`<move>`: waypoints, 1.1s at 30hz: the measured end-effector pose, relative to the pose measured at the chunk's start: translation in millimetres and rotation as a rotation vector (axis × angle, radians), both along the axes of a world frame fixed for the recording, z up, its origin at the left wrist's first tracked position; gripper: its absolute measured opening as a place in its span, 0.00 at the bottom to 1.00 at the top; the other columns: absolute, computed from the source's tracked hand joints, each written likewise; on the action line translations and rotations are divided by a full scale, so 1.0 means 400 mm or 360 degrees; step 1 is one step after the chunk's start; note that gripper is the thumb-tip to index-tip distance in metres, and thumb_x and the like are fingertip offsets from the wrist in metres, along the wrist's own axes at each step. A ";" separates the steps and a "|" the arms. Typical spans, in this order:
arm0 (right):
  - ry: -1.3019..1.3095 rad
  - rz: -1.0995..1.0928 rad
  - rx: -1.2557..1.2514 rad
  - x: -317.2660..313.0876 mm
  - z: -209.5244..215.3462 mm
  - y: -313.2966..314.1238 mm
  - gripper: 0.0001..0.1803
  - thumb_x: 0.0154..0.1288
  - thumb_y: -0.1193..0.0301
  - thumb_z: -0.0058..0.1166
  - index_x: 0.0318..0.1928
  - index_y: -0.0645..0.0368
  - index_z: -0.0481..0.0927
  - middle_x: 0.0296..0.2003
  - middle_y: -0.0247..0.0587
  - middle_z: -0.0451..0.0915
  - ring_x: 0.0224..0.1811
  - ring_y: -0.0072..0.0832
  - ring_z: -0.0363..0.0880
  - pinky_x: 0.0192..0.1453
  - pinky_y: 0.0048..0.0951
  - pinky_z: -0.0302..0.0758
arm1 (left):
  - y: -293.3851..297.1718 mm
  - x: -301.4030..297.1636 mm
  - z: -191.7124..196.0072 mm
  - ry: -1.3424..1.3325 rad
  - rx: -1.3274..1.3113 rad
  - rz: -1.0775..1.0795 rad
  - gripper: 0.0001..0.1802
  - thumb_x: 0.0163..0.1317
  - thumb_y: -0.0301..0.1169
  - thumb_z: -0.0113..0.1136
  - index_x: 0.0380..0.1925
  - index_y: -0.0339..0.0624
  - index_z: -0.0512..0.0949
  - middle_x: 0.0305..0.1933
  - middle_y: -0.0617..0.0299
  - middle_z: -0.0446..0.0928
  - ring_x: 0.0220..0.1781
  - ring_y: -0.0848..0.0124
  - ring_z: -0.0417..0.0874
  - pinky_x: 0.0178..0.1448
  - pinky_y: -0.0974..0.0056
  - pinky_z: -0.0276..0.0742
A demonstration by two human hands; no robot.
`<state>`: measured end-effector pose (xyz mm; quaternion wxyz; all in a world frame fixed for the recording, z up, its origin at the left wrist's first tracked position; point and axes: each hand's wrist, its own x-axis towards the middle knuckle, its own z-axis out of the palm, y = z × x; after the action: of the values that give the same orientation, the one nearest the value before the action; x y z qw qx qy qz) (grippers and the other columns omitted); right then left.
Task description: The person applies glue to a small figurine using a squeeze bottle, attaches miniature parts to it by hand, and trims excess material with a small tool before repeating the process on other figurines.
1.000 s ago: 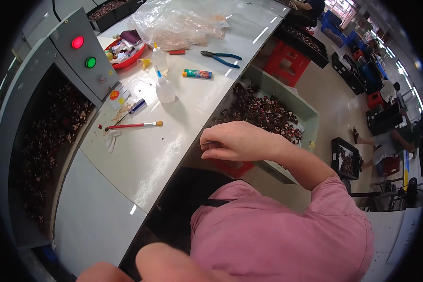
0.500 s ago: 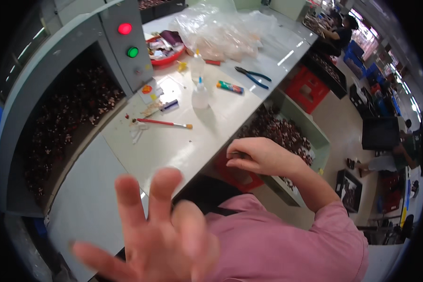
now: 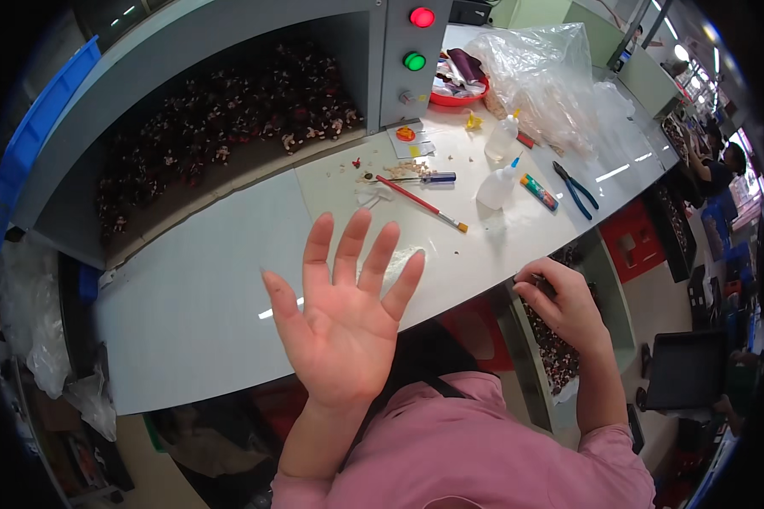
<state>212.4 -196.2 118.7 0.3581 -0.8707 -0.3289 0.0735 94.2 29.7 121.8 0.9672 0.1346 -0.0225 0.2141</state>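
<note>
My left hand (image 3: 345, 327) is raised above the white worktable (image 3: 204, 314), palm up, its fingers spread and nothing in it. By the table's front edge, my right hand (image 3: 564, 301) is curled with thumb and forefinger close together; anything pinched there is too small to make out. Beyond my left hand lie a red-handled brush (image 3: 420, 202) and a screwdriver (image 3: 437, 178) with a clear and purple handle. Two squeeze bottles (image 3: 497, 188) stand to their right, beside a green and orange tube (image 3: 539, 192) and dark-blue pliers (image 3: 575, 188).
A grey machine (image 3: 382, 76) with red and green lights holds many small dark pieces (image 3: 229, 110). Behind the bottles are a red bowl (image 3: 458, 99) and clear plastic bags (image 3: 543, 76). Below my right hand sits a bin (image 3: 615, 314) of similar pieces. People work at far right.
My view has swung left, so the table and machine show more fully. My left hand has moved away from the camera, with fingers still spread. My right hand stays curled by the table edge.
</note>
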 end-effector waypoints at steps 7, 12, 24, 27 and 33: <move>-0.0525 0.0357 0.0056 0.045 -0.037 0.064 0.10 0.60 0.64 0.57 0.34 0.58 0.75 0.29 0.41 0.77 0.32 0.40 0.78 0.35 0.35 0.74 | -0.017 -0.028 -0.018 0.0393 0.0825 0.0381 0.26 0.65 0.28 0.54 0.62 0.45 0.60 0.65 0.53 0.61 0.64 0.65 0.66 0.56 0.69 0.74; -0.0727 0.0324 0.0020 0.101 -0.080 0.057 0.11 0.59 0.63 0.58 0.31 0.57 0.74 0.26 0.39 0.75 0.29 0.38 0.77 0.32 0.36 0.73 | -0.037 -0.039 -0.026 0.0263 0.1044 0.0269 0.23 0.62 0.17 0.51 0.57 0.45 0.66 0.61 0.53 0.65 0.49 0.74 0.76 0.39 0.78 0.77; -0.0967 0.0516 0.0187 0.220 -0.156 0.058 0.16 0.53 0.57 0.63 0.31 0.54 0.73 0.27 0.35 0.72 0.32 0.32 0.75 0.39 0.31 0.68 | -0.081 -0.049 -0.022 0.0328 0.1482 0.0258 0.14 0.74 0.36 0.38 0.40 0.38 0.69 0.14 0.64 0.63 0.08 0.83 0.51 0.13 0.77 0.49; -0.0962 0.0528 0.0218 0.232 -0.156 0.046 0.17 0.52 0.57 0.63 0.31 0.53 0.73 0.28 0.34 0.72 0.35 0.31 0.75 0.42 0.31 0.69 | -0.105 -0.039 -0.019 0.0324 0.1534 0.0195 0.15 0.73 0.38 0.38 0.39 0.37 0.69 0.13 0.64 0.62 0.09 0.82 0.53 0.14 0.76 0.49; -0.0925 0.0498 0.0330 0.239 -0.159 0.030 0.14 0.52 0.60 0.64 0.32 0.52 0.75 0.33 0.31 0.73 0.40 0.29 0.73 0.47 0.31 0.66 | -0.140 -0.034 -0.026 0.0441 0.1763 0.0184 0.14 0.73 0.37 0.40 0.38 0.36 0.69 0.13 0.67 0.61 0.12 0.82 0.57 0.16 0.76 0.52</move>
<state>307.8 -184.3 55.0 0.3205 -0.7532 -0.5525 -0.1573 80.7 -26.4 111.3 0.7331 0.6491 0.0030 0.2032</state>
